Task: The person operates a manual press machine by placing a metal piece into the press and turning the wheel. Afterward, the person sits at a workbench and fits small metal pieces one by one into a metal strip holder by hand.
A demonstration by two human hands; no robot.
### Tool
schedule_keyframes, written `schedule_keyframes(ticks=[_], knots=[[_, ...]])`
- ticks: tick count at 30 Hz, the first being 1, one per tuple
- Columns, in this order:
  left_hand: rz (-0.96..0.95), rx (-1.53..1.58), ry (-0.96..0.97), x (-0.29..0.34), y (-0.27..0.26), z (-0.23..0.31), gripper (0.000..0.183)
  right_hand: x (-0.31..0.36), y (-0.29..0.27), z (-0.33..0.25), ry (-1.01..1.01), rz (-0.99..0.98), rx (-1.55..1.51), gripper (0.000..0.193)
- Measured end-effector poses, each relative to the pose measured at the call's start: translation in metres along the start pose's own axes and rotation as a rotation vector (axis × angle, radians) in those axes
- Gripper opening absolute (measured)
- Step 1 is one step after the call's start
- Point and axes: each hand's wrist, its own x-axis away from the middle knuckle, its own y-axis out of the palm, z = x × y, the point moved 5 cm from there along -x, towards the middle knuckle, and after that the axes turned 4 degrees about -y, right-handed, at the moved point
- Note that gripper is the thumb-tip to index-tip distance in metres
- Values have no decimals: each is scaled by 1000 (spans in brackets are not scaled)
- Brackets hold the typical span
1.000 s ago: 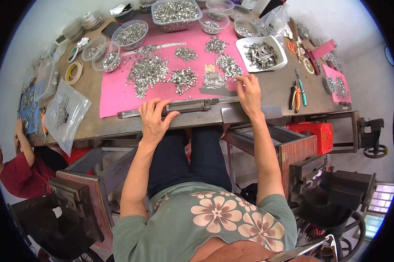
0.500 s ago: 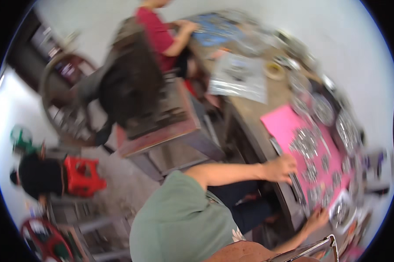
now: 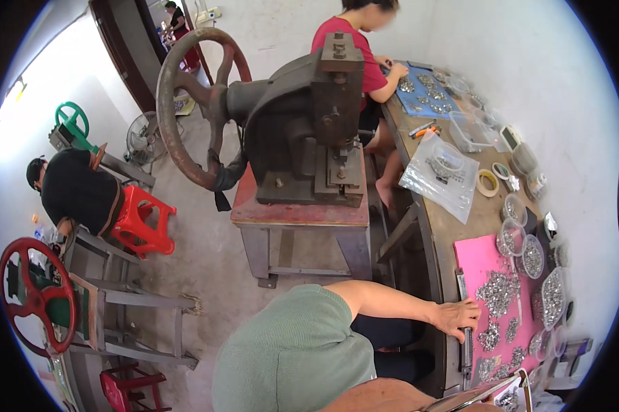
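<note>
My left arm, in a short green sleeve, reaches right to the edge of a workbench. There my left hand (image 3: 458, 317) rests across a long dark metal strip (image 3: 467, 357), fingers loosely bent and apart, with nothing visibly held. Just beyond the fingertips lies a pink sheet (image 3: 471, 255) with piles of small shiny metal parts (image 3: 498, 294) on it. A smaller pile (image 3: 488, 336) is nearest the hand. Clear tubs of similar parts, such as a round one (image 3: 531, 255) and an oblong one (image 3: 553, 299), line the wall side. My right hand is not visible; a metal frame (image 3: 526, 391) crosses the lower right.
A heavy hand press (image 3: 289, 137) with a large wheel stands on a red-topped stand (image 3: 296, 213). A person in red (image 3: 354, 58) works at a blue mat (image 3: 426, 93). Another in black (image 3: 83, 189) leans near a red stool (image 3: 145, 220). A plastic bag (image 3: 441, 172) and tape roll (image 3: 487, 182) lie on the bench.
The whole view has shifted and sharpened, with the press and bench now farther right. My right hand, earlier by the pink sheet's near end, has dropped out of sight. My left hand stays at the strip.
</note>
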Motion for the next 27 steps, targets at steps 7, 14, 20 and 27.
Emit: schedule_keyframes(ticks=[7, 14, 20, 27], knots=[[18, -10, 22, -1, 1, -1, 47, 0, 8, -2, 8, 51, -87, 25], [57, -14, 16, 0, 4, -1, 48, -13, -2, -14, 11, 93, -190, 23], [8, -5, 86, 1, 9, 14, 43, 12, -17, 15, 77, 118, -175, 22], [44, -143, 69, -4, -30, 5, 42, -21, -6, -114, 408, -47, -377, 15]])
